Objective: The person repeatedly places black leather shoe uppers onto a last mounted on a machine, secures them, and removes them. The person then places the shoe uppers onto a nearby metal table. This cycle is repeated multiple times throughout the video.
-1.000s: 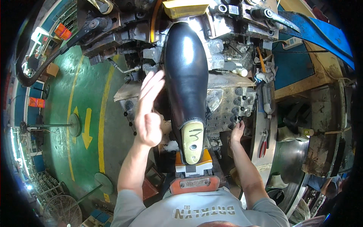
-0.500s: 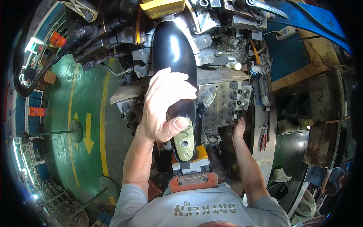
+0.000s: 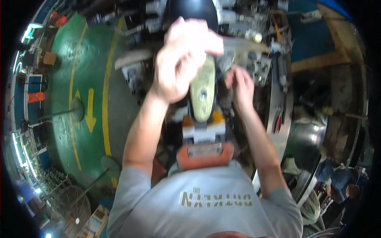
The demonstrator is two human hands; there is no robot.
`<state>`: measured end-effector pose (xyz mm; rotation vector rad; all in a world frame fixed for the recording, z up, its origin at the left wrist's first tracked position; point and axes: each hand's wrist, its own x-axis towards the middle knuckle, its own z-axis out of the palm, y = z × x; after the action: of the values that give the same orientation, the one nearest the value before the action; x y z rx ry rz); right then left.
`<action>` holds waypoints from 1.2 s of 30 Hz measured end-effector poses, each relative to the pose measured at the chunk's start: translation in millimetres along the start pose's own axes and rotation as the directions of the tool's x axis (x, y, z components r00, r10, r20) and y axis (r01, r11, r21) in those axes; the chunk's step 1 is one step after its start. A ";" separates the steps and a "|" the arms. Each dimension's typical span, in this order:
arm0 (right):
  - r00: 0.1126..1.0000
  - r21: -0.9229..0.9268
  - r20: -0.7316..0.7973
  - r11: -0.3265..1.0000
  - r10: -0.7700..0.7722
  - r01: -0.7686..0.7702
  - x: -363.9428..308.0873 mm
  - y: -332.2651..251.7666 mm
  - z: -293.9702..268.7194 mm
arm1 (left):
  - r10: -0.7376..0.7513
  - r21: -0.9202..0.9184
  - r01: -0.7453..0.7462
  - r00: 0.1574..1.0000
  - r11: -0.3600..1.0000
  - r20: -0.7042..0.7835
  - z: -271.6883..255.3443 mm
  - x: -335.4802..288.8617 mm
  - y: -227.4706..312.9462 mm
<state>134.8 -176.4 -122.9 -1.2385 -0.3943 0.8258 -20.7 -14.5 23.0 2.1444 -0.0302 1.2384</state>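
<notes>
Left grip (image 3: 178, 61), a bare hand blurred and overlit, curls across the glossy black leather shoe upper (image 3: 193, 8) at 12 o'clock; I cannot tell whether it is clamped on the leather or only hovers. From under it the long, pale yellow-green shoe last (image 3: 203, 81) runs toward 6 o'clock, its lower end near the white-and-orange block (image 3: 194, 132). What has just changed is the right grip (image 3: 241, 85): half a second ago it was at the knobbed grey metal control panel (image 3: 260, 65), and now it is just beside the last, at its 3 o'clock, nothing seen in it, too blurred to tell whether fingers and thumb meet. I judge that attention has passed from the controls to the shoe.
</notes>
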 end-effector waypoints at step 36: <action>0.884 0.382 0.443 0.860 0.151 -0.339 5.3 -11.1 75.6 | -0.958 -0.586 0.759 0.252 0.284 -0.138 31.2 -133.2 -14.2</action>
<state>91.0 -122.9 -90.0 -0.6839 -0.3422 1.3256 -65.8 -58.9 -99.1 1.0089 0.9690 0.8356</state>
